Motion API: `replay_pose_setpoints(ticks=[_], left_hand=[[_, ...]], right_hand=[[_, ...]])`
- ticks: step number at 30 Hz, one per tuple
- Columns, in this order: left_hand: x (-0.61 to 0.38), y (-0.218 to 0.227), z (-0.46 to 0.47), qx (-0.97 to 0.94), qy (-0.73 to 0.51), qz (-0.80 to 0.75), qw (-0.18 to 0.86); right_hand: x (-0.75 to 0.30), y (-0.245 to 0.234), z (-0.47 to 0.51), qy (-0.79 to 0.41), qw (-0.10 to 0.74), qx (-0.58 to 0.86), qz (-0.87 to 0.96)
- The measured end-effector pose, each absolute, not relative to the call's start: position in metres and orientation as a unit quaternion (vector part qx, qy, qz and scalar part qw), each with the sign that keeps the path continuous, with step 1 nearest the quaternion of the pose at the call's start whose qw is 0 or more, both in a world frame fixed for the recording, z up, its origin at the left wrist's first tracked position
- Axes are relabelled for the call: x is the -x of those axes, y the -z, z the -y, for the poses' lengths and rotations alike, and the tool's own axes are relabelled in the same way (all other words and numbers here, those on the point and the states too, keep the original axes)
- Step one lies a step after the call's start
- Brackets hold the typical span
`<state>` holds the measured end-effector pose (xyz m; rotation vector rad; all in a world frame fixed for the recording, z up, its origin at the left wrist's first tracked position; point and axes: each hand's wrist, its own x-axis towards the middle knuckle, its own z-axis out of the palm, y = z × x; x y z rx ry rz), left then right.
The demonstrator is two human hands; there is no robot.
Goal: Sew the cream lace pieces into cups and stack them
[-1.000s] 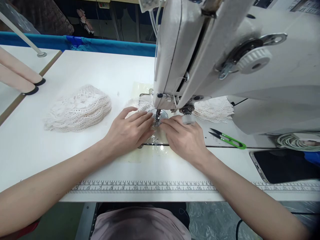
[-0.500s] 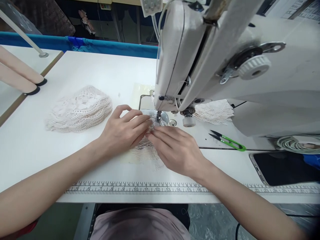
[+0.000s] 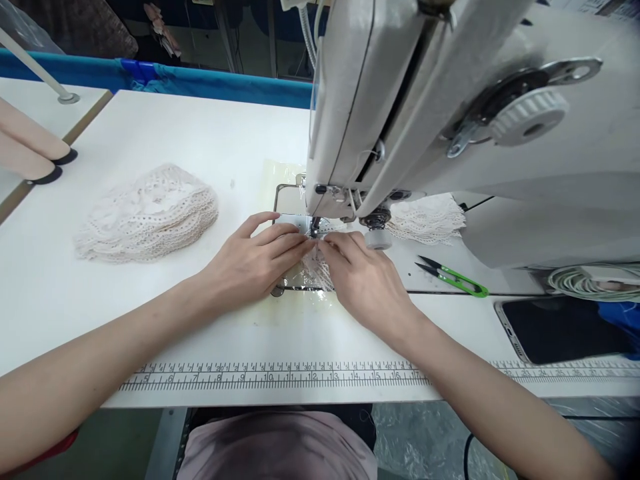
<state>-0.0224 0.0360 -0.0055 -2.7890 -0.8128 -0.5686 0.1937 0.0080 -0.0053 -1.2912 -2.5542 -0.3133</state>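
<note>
My left hand (image 3: 255, 263) and my right hand (image 3: 363, 277) meet fingertip to fingertip just in front of the needle (image 3: 315, 229) of a white sewing machine (image 3: 450, 120). Between them lies a small piece of pale lace (image 3: 316, 268), mostly covered by the fingers. Both hands have their fingers drawn together and pressed on the lace, pinching its edge at the presser foot. The lace rests on the metal needle plate (image 3: 295, 220).
A heap of lace pieces (image 3: 147, 213) lies to the left. More lace (image 3: 430, 219) sits behind the machine's arm. Green thread snips (image 3: 453, 277) and a phone (image 3: 560, 330) lie to the right. A printed ruler (image 3: 280, 377) runs along the table's front edge.
Both hands moved forward again, bringing the lace from the table's near side up under the needle; half a second ago they were drawn back with it.
</note>
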Motion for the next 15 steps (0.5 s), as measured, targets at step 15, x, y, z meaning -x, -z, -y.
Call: replay_pose_setpoints(ticks=[15], left_hand=[[0.013, 0.003, -0.02, 0.931, 0.146, 0.27, 0.197]], right_hand=[[-0.198, 0.012, -0.021, 0.109, 0.124, 0.457, 0.874]])
